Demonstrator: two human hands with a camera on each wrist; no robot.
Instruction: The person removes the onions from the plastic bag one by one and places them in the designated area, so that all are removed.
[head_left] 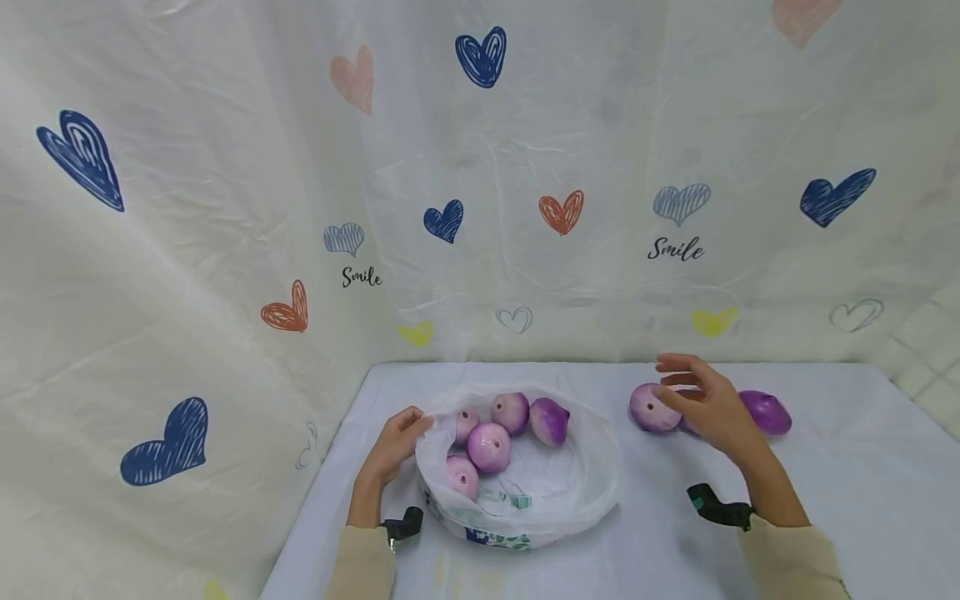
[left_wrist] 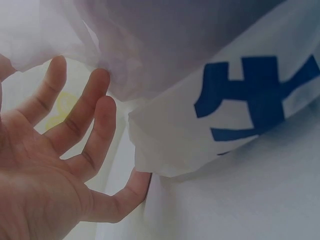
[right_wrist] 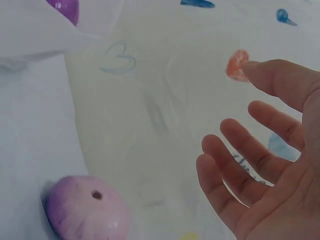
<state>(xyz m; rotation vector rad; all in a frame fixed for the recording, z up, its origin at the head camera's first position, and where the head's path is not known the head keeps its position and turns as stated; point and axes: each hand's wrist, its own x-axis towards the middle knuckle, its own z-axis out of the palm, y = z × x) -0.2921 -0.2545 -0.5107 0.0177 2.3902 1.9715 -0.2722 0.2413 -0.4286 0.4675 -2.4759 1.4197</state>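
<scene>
A white plastic bag (head_left: 592, 500) stands wide open on the table, with several purple onions (head_left: 489, 447) gathered mostly on its left side and far part. My left hand (head_left: 397, 442) pinches the bag's left rim; in the left wrist view the other fingers (left_wrist: 102, 125) spread loosely beside the plastic. To the right, my right hand (head_left: 708, 408) hovers over loose onions with fingers apart and nothing between them. A pale onion (head_left: 654, 407) lies left of it and a darker one (head_left: 765, 412) right of it. Another behind the hand is mostly hidden.
The bag and onions lie on a white-covered table (head_left: 645, 550). Behind and to the left hangs a pale sheet (head_left: 480, 150) printed with hearts, which meets the table's far edge. A dark wrist device (head_left: 720, 507) sits on each forearm.
</scene>
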